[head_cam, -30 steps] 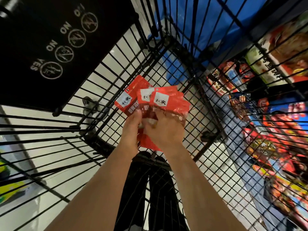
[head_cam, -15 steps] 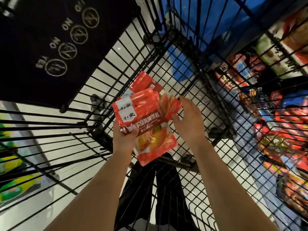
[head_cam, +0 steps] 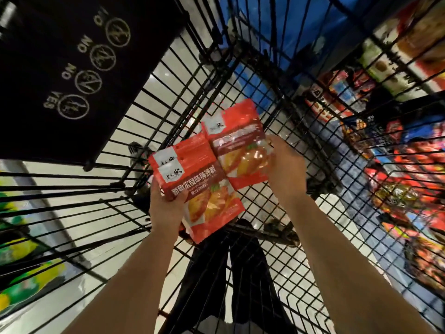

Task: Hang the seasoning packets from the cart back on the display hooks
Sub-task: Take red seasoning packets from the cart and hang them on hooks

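Now you are between pick-up and hanging: the packets are out of the cart's bed and held over it, none on a hook yet. Nearest you, your left hand [head_cam: 166,208] has its grip closed on a small stack of red seasoning packets [head_cam: 195,186], thumb across the printed front, fingers behind. That stack's long axis runs from lower right to upper left, with the white-label header and its punched holes pointing up-left, away from you. Just beyond it, your right hand [head_cam: 286,167] pinches a single packet [head_cam: 240,145] by its right edge; this packet lies roughly parallel to the stack, its header end pointing away toward the far wall of the cart [head_cam: 240,268], and its lower left corner overlaps the stack. I judge the next move calls for turning right to the display shelves [head_cam: 397,150] beyond the wire side. The hooks themselves are not clear in this view, so you will need to find one, then bring the single packet's header up and thread its hole on.
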`<control>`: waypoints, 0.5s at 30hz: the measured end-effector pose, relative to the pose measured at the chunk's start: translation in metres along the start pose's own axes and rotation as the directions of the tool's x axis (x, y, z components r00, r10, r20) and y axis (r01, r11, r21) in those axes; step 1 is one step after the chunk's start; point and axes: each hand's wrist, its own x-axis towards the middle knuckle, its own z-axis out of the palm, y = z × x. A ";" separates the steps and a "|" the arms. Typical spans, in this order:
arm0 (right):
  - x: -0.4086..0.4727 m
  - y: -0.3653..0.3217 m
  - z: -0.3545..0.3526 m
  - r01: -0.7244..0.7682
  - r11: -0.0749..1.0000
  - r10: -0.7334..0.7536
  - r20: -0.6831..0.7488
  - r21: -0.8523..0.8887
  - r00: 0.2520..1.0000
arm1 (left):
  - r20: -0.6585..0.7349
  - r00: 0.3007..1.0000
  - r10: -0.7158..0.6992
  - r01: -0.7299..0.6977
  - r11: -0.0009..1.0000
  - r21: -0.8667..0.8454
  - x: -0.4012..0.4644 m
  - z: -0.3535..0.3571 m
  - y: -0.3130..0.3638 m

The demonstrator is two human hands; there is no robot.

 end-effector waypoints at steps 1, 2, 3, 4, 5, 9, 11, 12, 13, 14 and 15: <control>-0.007 0.014 -0.006 -0.101 0.994 0.101 0.027 0.034 0.995 | 0.028 1.000 0.012 -0.012 1.000 -0.007 0.002 0.002 0.002; -0.015 0.029 -0.012 -0.203 0.978 0.201 0.039 0.051 0.979 | 0.059 0.998 0.023 -0.022 1.000 -0.020 0.002 0.006 0.006; -0.025 0.045 -0.016 -0.274 0.960 0.273 0.021 0.062 0.962 | 0.093 0.995 0.040 -0.037 0.999 -0.037 0.002 0.011 0.009; -0.035 0.061 -0.020 -0.322 0.944 0.324 -0.008 0.075 0.946 | 0.130 0.990 0.060 -0.056 0.998 -0.035 0.002 0.016 0.014; -0.043 0.073 -0.025 -0.363 0.929 0.366 -0.039 0.076 0.930 | 0.167 0.982 0.091 -0.088 0.996 -0.024 0.001 0.024 0.018; -0.060 0.090 -0.026 -0.431 0.902 0.417 -0.214 -0.016 0.883 | 0.246 0.950 0.193 -0.227 0.967 0.119 0.001 0.058 0.030; -0.056 0.077 -0.018 -0.373 0.927 0.354 -0.214 -0.052 0.910 | 0.260 0.939 0.227 -0.289 0.929 0.230 0.003 0.066 0.034; -0.053 0.069 -0.011 -0.374 0.927 0.365 -0.140 -0.044 0.921 | 0.277 0.932 0.234 -0.306 0.917 0.257 0.002 0.066 0.037; -0.049 0.060 -0.004 -0.401 0.915 0.399 -0.038 -0.038 0.916 | 0.289 0.926 0.244 -0.324 0.905 0.275 0.004 0.066 0.038; -0.046 0.053 0.003 -0.435 0.900 0.436 0.062 -0.041 0.898 | 0.301 0.922 0.243 -0.332 0.897 0.293 0.005 0.065 0.041; -0.042 0.047 0.008 -0.460 0.886 0.463 0.128 -0.059 0.877 | 0.310 0.920 0.242 -0.338 0.890 0.308 0.006 0.064 0.043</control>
